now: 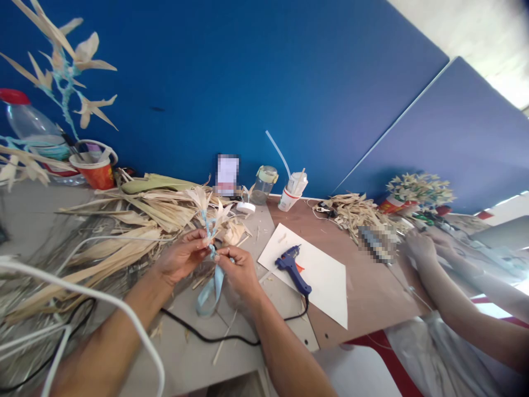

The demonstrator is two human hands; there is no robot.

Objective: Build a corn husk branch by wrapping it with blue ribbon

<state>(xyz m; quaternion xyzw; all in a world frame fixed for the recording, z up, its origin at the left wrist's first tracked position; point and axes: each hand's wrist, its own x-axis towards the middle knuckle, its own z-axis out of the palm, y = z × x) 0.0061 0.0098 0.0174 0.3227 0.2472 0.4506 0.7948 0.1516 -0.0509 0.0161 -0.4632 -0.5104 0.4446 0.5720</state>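
Between my hands is a flower stem (208, 223) wrapped in light blue, topped with pale husk petals. My left hand (187, 255) pinches the stem just below the blooms. Lower down, the fingers of my right hand (238, 269) are closed on the light blue ribbon (210, 293) where it meets the stem; its loose end hangs in a loop beneath. To the right of my hands, a blue glue gun (294, 269) lies on a white sheet of paper (326, 281). Dried corn husks (159, 212) are heaped behind and left of my left hand.
A red cup (97, 175) and a plastic bottle (33, 124) stand at the left by finished husk flowers (61, 71). Farther back are a phone (227, 175), a glass jar (264, 184) and a paper cup (289, 199). A black cord (206, 335) crosses the table. Another person's arms (450, 309) rest at the right.
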